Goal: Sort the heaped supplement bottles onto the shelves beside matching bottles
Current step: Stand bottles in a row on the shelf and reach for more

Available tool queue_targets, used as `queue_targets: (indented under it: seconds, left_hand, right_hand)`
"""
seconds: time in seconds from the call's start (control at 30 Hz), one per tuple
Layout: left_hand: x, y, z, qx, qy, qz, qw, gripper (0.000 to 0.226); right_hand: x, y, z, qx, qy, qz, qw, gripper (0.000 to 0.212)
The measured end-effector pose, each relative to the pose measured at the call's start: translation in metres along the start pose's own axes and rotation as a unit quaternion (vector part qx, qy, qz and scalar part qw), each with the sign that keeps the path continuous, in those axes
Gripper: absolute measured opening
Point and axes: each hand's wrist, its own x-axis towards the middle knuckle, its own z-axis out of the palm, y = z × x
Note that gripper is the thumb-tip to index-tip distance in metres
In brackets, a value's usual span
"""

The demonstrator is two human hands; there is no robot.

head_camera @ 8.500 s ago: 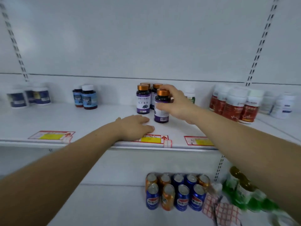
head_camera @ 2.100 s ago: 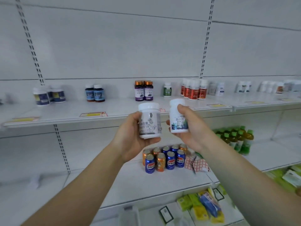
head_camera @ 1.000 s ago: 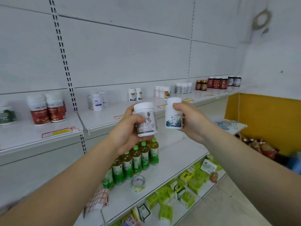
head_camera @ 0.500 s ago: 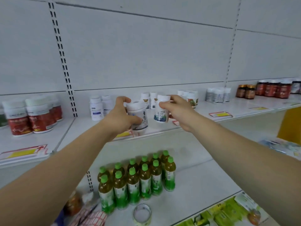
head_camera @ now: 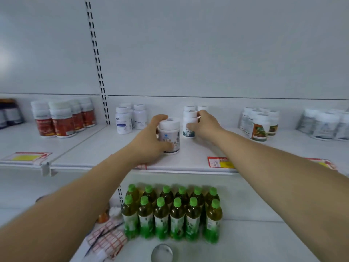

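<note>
My left hand (head_camera: 149, 140) grips a wide white jar with a grey label (head_camera: 169, 136), which stands on the upper shelf (head_camera: 188, 161) near its front. My right hand (head_camera: 205, 124) holds a slimmer white bottle with a blue-green label (head_camera: 189, 125), set on the shelf just in front of matching white bottles (head_camera: 189, 109) at the back. Both arms reach up from below.
On the same shelf stand white bottles with blue labels (head_camera: 123, 121), red-labelled jars (head_camera: 60, 120) to the left, green-orange labelled bottles (head_camera: 260, 123) and grey-labelled jars (head_camera: 324, 126) to the right. Green-capped tea bottles (head_camera: 171, 214) fill the shelf below.
Both hands have moved forward and down onto the shelf. The two bottles, held in the air before, now rest on the shelf surface, still held.
</note>
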Motion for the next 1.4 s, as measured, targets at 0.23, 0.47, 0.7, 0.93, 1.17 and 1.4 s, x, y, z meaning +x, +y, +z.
queue_targets:
  seconds: [0.23,0.47,0.7,0.93,1.17,1.4]
  left_hand:
    - [0.002,0.003,0.001,0.019,0.003,0.000,1.000,0.078]
    - [0.009,0.024,0.007,-0.034,0.010,0.011,0.999,0.076]
    - [0.019,0.111,0.094,-0.131,-0.076,0.095,0.984,0.073]
    - [0.016,0.214,0.247,-0.128,-0.178,0.159,0.963,0.075]
    - [0.043,0.269,0.357,-0.070,-0.128,0.125,0.981,0.076]
    - [0.067,0.269,0.385,-0.008,-0.065,0.042,0.997,0.079]
  right_hand:
    - [0.013,0.004,0.002,-0.053,0.007,-0.002,0.999,0.053]
    - [-0.033,-0.004,-0.028,0.042,0.042,-0.009,0.998,0.054]
    - [-0.136,0.060,-0.118,0.103,0.001,0.024,0.994,0.075]
    - [-0.192,0.164,-0.232,0.047,0.075,0.047,0.995,0.050]
    - [-0.168,0.270,-0.329,-0.114,0.015,0.070,0.991,0.061]
    - [-0.114,0.324,-0.368,-0.264,-0.124,0.131,0.947,0.082]
